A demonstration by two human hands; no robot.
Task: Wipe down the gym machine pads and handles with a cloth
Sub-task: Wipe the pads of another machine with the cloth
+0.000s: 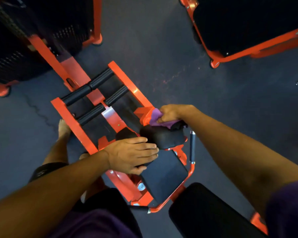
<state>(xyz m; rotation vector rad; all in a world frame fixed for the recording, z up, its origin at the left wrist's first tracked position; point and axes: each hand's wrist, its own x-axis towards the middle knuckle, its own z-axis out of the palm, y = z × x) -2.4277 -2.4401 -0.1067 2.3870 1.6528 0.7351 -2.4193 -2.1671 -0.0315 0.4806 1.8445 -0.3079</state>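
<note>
Left hand (132,154): lying flat with straight fingers on the near pad (163,176), holding nothing.
Right hand (170,114): gripping the purple cloth (156,117) at the far edge of the round pad (163,137).
Risk: the bunched cloth is possibly missing the side handle (192,146).

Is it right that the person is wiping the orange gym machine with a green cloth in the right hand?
Not quite. The cloth is purple, not green, as the head view shows. The right hand does grip it and wipes the orange machine near the rounded black pad.
</note>
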